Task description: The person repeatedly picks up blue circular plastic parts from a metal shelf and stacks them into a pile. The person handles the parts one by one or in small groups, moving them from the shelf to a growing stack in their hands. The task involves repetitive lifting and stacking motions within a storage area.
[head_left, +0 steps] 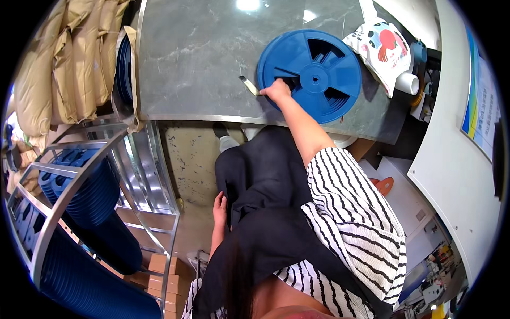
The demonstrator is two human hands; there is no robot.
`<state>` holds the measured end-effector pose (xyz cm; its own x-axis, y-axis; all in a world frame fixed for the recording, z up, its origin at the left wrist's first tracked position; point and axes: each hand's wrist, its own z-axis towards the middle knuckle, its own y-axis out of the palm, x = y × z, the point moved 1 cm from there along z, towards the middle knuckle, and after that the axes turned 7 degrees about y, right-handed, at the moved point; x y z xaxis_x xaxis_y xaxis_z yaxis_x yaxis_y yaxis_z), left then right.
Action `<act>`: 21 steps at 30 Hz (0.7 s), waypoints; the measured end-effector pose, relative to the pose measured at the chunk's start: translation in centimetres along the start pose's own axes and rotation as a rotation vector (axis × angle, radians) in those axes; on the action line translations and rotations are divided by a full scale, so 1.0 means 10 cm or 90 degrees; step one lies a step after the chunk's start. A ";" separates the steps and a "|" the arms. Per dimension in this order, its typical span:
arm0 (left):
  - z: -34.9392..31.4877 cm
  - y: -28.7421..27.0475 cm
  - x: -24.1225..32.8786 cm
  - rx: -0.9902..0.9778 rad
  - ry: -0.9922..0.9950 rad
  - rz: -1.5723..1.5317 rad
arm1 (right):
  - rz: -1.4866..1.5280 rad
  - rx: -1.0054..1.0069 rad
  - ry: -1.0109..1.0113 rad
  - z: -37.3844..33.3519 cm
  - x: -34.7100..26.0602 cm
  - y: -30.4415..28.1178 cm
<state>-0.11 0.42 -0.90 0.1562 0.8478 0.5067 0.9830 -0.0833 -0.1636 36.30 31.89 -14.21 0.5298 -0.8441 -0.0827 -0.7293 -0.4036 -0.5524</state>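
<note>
A large blue plastic reel (314, 78) lies flat on the grey marbled table, its spoked openings facing up. My right hand (278, 91) is closed on the reel's left rim, with the fingers bent at an opening and the thumb at the outer edge. Close to that thumb, a small pale utility knife (248, 85) with a dark tip rests on the table; whether the thumb touches it I cannot tell. My left hand (219, 206) hangs beside my black apron with its fingers loosely stretched, holding nothing.
Tall stacks of blue reels (87, 183) stand in a metal rack (79, 175) at the left. Brown paper packages (74, 69) line the far left. A printed white bag (383, 50) and a white roll (407, 83) sit right of the reel. Cardboard boxes (162, 279) are low down.
</note>
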 end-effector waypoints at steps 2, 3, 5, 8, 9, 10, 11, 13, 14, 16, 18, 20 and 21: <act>-0.11 0.12 0.01 0.012 -0.005 -0.023 | 0.109 -0.039 -0.006 0.18 0.06 0.00; -0.09 0.09 0.00 0.015 -0.009 -0.020 | 0.165 -0.055 0.021 0.04 -0.09 -0.05; -0.05 0.02 -0.02 0.018 -0.018 -0.013 | 0.274 -0.096 0.036 0.26 -0.10 0.16; -0.07 0.02 -0.16 0.029 0.000 0.000 | 0.325 -0.189 0.043 0.32 -0.09 0.12; -0.04 0.02 -0.18 0.027 0.011 0.001 | 0.321 -0.240 0.042 0.43 -0.06 0.12; -0.04 0.02 -0.22 0.034 0.018 -0.006 | 0.309 -0.190 0.063 0.28 -0.14 0.06; -0.05 0.01 -0.26 0.040 0.026 -0.011 | 0.315 -0.149 0.066 0.15 -0.22 0.00; -0.11 -0.02 -0.26 0.039 0.040 0.023 | 0.337 -0.166 0.071 0.25 -0.09 -0.09; -0.08 -0.08 -0.28 0.035 0.044 0.031 | 0.380 -0.194 0.078 0.42 0.05 -0.10; -0.16 -0.17 -0.47 0.050 0.030 0.025 | 0.498 -0.334 0.111 0.31 0.13 -0.18; -0.16 -0.26 -0.50 0.042 0.012 -0.002 | 0.593 -0.374 0.124 0.04 0.22 -0.44; -0.08 -0.31 -0.59 0.041 0.017 -0.036 | 0.670 -0.371 0.080 -0.08 0.36 -0.78; -0.05 -0.36 -0.72 0.040 0.015 -0.033 | 0.699 -0.377 0.054 -0.32 0.43 -0.98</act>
<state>-4.74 -5.65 -3.56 0.1074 0.8380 0.5351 0.9821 -0.0057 -0.1882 44.32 31.09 -6.53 -0.4948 -0.8462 -0.1978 -0.8621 0.4494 0.2341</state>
